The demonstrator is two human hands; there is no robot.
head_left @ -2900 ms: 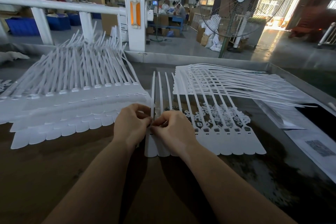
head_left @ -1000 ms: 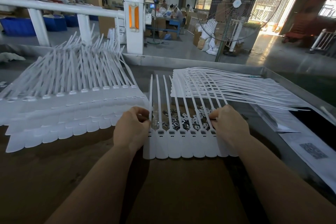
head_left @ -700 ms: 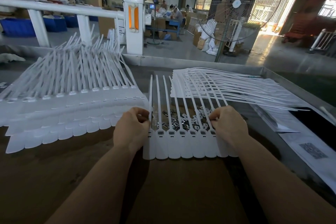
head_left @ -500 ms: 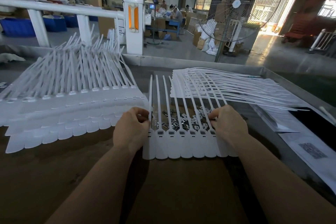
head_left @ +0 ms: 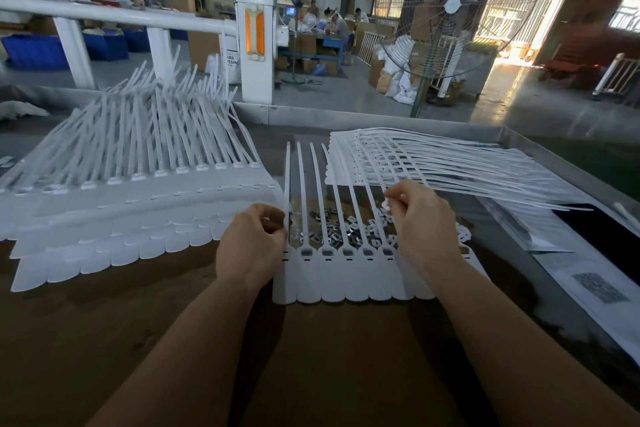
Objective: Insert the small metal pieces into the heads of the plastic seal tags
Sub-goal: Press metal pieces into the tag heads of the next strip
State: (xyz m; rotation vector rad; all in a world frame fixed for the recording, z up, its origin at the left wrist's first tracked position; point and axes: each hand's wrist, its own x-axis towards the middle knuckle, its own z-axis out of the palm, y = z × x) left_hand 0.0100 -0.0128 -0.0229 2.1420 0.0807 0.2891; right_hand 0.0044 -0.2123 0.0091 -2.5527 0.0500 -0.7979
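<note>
The left hand [head_left: 251, 246] pinches the leftmost tag of the tag strip [head_left: 346, 274] — the right hand [head_left: 420, 218], fingers curled, hovers above the metal clips [head_left: 332, 236]; whether it holds anything I cannot tell.

Metal pieces [head_left: 332, 236] lie between two tag stacks [head_left: 138, 204], behind tag row [head_left: 346, 274].

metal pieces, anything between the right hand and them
Yes: the white straps of the tag row lie across the metal pieces. The right hand hovers above those straps, so it has to reach through the gaps between them.
</note>
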